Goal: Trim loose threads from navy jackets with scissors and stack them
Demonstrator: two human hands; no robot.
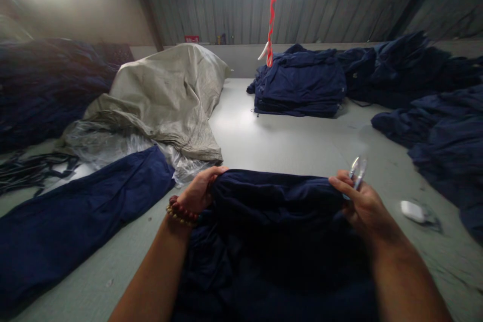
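Note:
A dark navy garment (279, 241) hangs stretched between my two hands over the table, its top edge nearly level. My left hand (202, 188), with a beaded bracelet at the wrist, is closed on the garment's left corner. At the opposite corner my right hand (358, 201) pinches the cloth between thumb and fingers. The same hand also carries small metal thread snips (357, 171), which stick up past its fingers. The garment's lower part is in deep shadow and runs out of the bottom of the view.
Navy trousers or a similar piece (86, 216) lie at left, beside a grey-beige cover sheet (166, 90) over clear plastic. A folded navy stack (300, 83) stands at the back. Navy heaps (445, 131) and a small white case (412, 211) are at right. A red-and-white cord (272, 15) hangs down.

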